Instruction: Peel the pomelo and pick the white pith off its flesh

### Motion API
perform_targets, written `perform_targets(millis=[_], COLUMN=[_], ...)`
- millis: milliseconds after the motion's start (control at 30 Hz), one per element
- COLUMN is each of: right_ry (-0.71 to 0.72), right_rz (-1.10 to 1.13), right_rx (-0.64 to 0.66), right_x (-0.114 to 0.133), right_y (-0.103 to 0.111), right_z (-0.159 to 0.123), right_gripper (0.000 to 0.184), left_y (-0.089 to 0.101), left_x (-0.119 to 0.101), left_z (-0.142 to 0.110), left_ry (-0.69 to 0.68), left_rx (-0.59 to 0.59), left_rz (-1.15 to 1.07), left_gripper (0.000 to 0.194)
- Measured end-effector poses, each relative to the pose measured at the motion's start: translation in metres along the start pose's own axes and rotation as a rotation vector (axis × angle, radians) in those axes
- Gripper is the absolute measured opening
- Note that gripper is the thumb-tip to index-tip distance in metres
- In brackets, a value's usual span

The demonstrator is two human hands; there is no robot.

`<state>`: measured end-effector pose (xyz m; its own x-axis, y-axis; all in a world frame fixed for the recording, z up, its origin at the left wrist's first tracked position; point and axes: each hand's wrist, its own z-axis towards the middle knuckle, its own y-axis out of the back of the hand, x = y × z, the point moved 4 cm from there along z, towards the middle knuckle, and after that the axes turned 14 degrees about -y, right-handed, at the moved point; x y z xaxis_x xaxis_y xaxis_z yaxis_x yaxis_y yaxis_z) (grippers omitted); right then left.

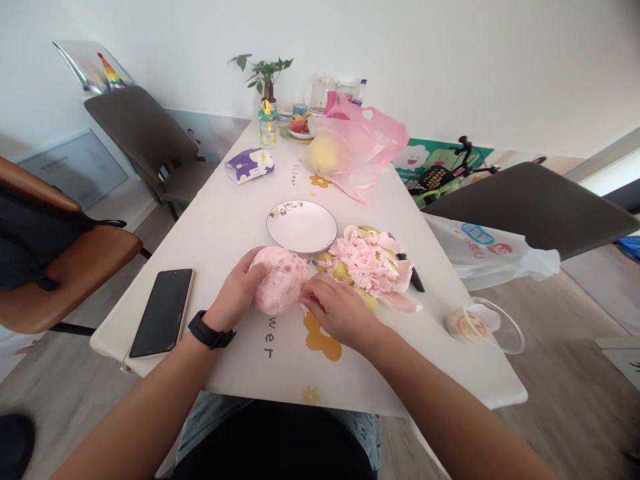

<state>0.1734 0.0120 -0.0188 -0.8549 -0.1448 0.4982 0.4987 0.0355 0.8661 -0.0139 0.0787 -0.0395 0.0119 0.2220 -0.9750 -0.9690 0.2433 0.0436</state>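
Grip: both hands together on the work; left cupped, right not clearly clamped.
Left hand: wraps the near side of the pink-wrapped fruit, likely a pear.
Right hand: curled over the far side, fingertips against the wrapping; cannot tell if they pinch an edge.
Held item: just above the table edge nearest the person, wrapping looks whole, no fruit skin showing.
Step in hand: unwrapping, by my read.
Beside right hand: torn pink wrapping heaped over yellow-green pear pieces, touching the right hand.
Under heap: black handle, probably a knife.
Nearby: white plate just above the hands, black phone left.
Far end: yellow pear against a pink plastic bag.
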Motion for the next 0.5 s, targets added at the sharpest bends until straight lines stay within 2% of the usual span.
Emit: perform_targets(millis=[133,200,267,333,400,500], right_ry=[0.026,0.023,0.021,0.003,-0.037,-0.091], right_rz=[-0.098,-0.152,-0.189,-0.173,-0.1,-0.037], right_rx=[0.022,0.078,0.146,0.157,0.069,-0.14], right_x=[-0.002,-0.005,-0.009,-0.014,-0.024,-0.044], right_y=[-0.01,-0.014,-0.012,0.0,0.02,0.05], right_z=[-0.007,-0.013,-0.019,-0.022,-0.02,-0.012], right_gripper=[0.017,0.016,0.015,0.016,0.018,0.021], left_y=[0.0,0.0,0.0,0.001,0.001,0.001], left_x=[0.001,0.001,0.001,0.002,0.002,0.001], left_z=[0.001,0.0,0.0,0.0,0.0,0.0], left_ry=[-0.009,-0.013,-0.017,-0.009,0.002,0.027], left_rx=[0.004,0.008,0.011,0.005,-0.006,-0.015], left_rz=[0.003,0.002,-0.012,-0.03,-0.038,-0.026], left_gripper=[0.046,0.044,0.043,0.044,0.044,0.042])
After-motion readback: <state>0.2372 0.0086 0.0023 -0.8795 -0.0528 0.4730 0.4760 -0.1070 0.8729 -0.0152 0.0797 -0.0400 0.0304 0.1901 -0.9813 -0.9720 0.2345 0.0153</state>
